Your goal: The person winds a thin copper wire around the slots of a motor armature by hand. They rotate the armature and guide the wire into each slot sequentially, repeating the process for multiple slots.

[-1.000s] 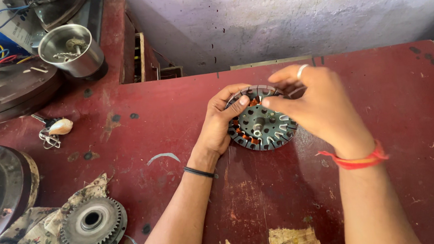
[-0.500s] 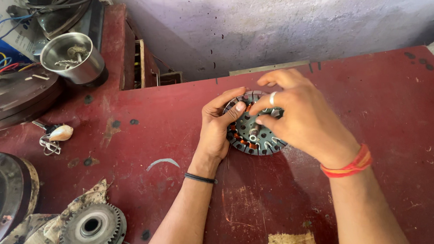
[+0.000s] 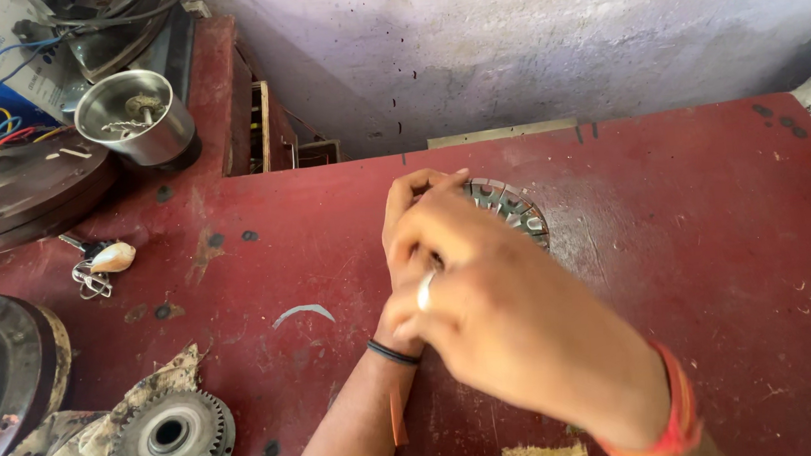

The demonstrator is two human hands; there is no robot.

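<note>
Covering most of a round metal stator (image 3: 508, 204), both hands work at the middle of a worn red table (image 3: 702, 240). Only the stator's far rim shows, with its ring of slotted steel teeth, lying flat on the tabletop near the back edge. The right hand (image 3: 512, 320), with a ring on one finger and a red thread band at the wrist, lies across the part from the near side, fingers curled down over it; how the fingertips grip cannot be told, since they are hidden beneath the hand. The left hand (image 3: 410, 228), with a black band at its wrist, sits just beside and partly under the right, its fingers bent against the stator's left edge; its hold is likewise hidden. At the near left corner a toothed gear (image 3: 169, 439) rests on a patterned cloth (image 3: 61, 440). Farther back on the left stand a steel cup (image 3: 136, 117) and a small key bunch (image 3: 102, 265).
</note>
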